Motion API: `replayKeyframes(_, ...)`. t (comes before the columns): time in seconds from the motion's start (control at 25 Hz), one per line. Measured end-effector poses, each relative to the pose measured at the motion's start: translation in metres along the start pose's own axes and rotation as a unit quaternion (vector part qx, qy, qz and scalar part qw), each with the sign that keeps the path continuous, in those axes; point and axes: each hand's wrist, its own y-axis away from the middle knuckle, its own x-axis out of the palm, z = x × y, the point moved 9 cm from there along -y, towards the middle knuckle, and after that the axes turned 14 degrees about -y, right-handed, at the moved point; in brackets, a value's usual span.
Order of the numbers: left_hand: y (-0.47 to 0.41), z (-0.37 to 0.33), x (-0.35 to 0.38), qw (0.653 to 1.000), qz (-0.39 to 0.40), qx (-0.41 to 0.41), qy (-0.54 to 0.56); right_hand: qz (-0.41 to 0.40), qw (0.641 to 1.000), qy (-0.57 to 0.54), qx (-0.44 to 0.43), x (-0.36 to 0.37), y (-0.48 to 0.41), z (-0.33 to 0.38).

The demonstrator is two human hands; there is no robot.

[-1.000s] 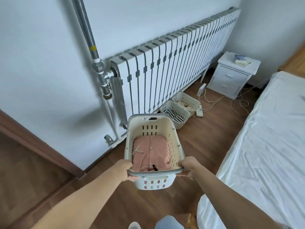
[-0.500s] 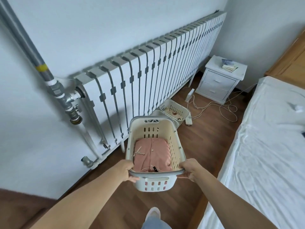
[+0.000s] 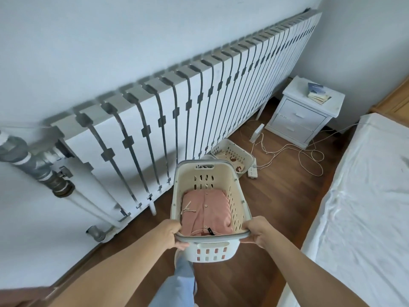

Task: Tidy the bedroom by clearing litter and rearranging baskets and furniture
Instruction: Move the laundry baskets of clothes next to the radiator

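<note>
**My Basket Points Straight Ahead**

I hold the basket [image 3: 238,197] up off the floor. My left hand [image 3: 171,234] and right hand [image 3: 257,231] have fingers curled tight on its near rim, one on each side. Its long side points away from me, toward the floor basket [image 3: 224,142] by the radiator [image 3: 199,118].

hands [image 3: 212,233] gripping laundry basket [image 3: 238,197], pink garment [image 3: 205,212] inside

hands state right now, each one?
Left hand: grips the laundry basket rim.
Right hand: grips the laundry basket rim, opposite corner.
</note>
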Motion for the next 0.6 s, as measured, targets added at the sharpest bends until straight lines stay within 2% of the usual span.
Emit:
replayKeyframes(0.28,-0.044,-0.091,0.011,1.000,0.003,-0.007,0.019,0.001,0.999,0.050,-0.005,0.008,-0.076,0.094)
replayKeyframes(0.6,-0.077,-0.111,0.028,0.991,-0.008,-0.068,0.113,0.046,0.988,0.140,0.041,0.027,-0.153,0.130)
